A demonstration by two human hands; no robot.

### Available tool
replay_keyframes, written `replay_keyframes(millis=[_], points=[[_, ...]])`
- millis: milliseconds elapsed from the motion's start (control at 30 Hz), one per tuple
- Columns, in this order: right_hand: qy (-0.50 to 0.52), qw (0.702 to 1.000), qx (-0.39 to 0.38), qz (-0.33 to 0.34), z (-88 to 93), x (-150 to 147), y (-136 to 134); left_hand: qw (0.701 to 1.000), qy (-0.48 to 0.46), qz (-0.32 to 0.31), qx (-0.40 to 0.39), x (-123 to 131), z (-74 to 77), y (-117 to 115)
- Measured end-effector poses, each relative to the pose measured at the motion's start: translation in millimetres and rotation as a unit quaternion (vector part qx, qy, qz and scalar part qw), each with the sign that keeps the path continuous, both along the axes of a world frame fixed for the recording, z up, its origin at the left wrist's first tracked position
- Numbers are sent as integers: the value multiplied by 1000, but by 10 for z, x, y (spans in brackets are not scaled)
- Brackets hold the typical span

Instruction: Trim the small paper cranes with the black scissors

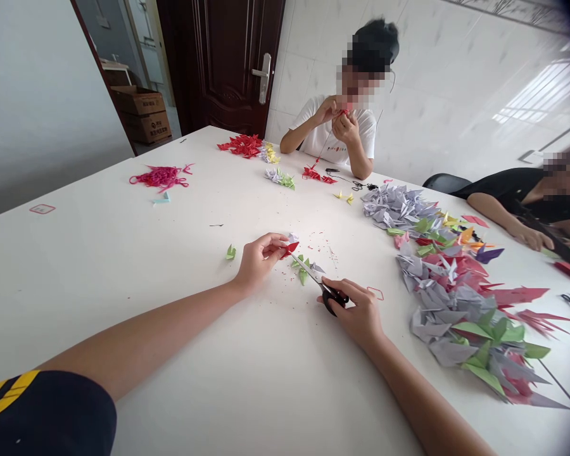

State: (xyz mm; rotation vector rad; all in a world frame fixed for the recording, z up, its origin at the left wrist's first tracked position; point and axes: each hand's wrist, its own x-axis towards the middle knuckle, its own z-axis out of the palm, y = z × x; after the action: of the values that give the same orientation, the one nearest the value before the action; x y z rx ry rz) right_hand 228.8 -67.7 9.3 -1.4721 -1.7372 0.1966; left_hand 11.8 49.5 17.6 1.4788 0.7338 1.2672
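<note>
Left hand lies at centre frame, forearm reaching in from lower left, fingers pinched on a small folded red-and-white paper piece. Right hand, forearm from lower right, is clamped on black-handled scissors, blades angled up-left, tips just beside that piece. The hands stand apart. Red paper scraps are scattered on the white desk. Folded paper cranes in grey, green and red are heaped at right. A co-worker sits at the far edge. Cardboard boxes stand through a doorway, upper left, beside a dark door.
</note>
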Motion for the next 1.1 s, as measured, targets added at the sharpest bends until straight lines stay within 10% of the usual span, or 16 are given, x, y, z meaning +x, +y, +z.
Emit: replay_keyframes(millis=[1100], points=[[47, 998, -33, 6, -61, -12, -4, 999, 13, 16, 40, -5, -18, 2]])
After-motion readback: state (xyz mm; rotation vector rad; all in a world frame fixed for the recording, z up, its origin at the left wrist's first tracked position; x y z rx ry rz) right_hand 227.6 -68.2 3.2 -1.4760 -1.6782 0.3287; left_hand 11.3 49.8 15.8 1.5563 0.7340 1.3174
